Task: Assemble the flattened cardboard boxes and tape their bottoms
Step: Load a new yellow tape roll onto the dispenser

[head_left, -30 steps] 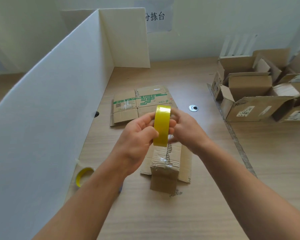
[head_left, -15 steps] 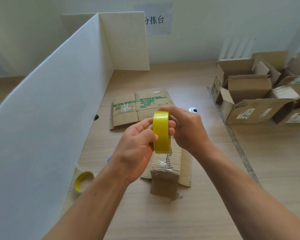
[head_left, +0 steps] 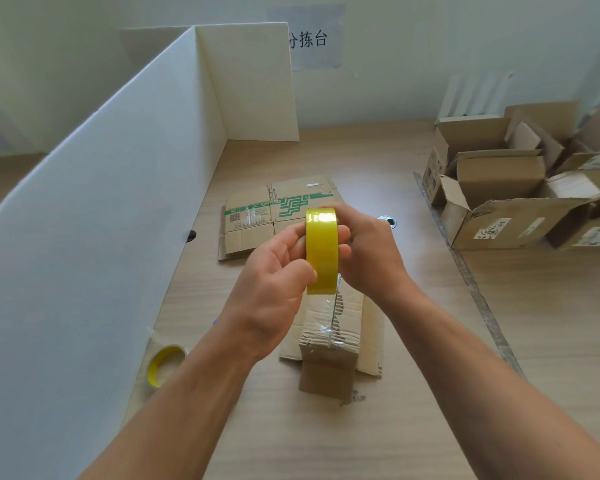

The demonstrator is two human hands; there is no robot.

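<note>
A yellow roll of tape (head_left: 321, 251) stands on edge in the air above the table, held from both sides. My left hand (head_left: 274, 289) grips its left side, with the thumb across the band. My right hand (head_left: 368, 251) curls around its right side. Right below the roll a small cardboard box (head_left: 329, 351) stands bottom up on a flat piece of cardboard, with clear tape along its seam. A flattened box with green print (head_left: 274, 216) lies farther back on the table.
A tall white partition (head_left: 94, 237) walls off the left side. A second yellow tape roll (head_left: 165, 363) lies at its foot. Several assembled open boxes (head_left: 520, 188) are piled at the right. A round grommet (head_left: 388, 221) sits in the wooden tabletop.
Both hands have kept hold of the roll and shifted it only slightly; my right hand's fingers have moved around its rim. The box below has stayed put.
</note>
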